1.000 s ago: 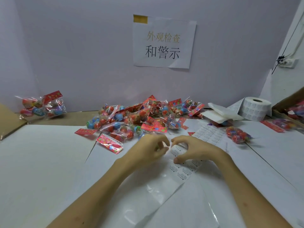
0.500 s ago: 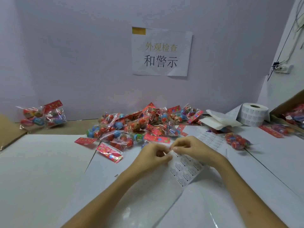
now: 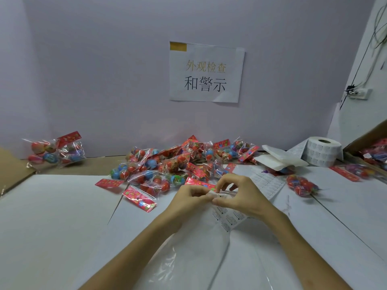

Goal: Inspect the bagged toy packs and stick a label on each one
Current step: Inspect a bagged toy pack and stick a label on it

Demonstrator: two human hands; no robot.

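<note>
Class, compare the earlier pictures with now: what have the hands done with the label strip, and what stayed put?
The left hand and right hand have drawn together: both now pinch the far end of the label strip, where the right hand earlier lay on it. The pile of toy packs, label roll and lone pack have stayed put.

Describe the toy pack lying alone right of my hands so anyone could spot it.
Find the white label roll at the right. Nearer the camera, on the tabletop, lies the toy pack of mostly red balls. Unlike the central pile, it lies alone.
</note>
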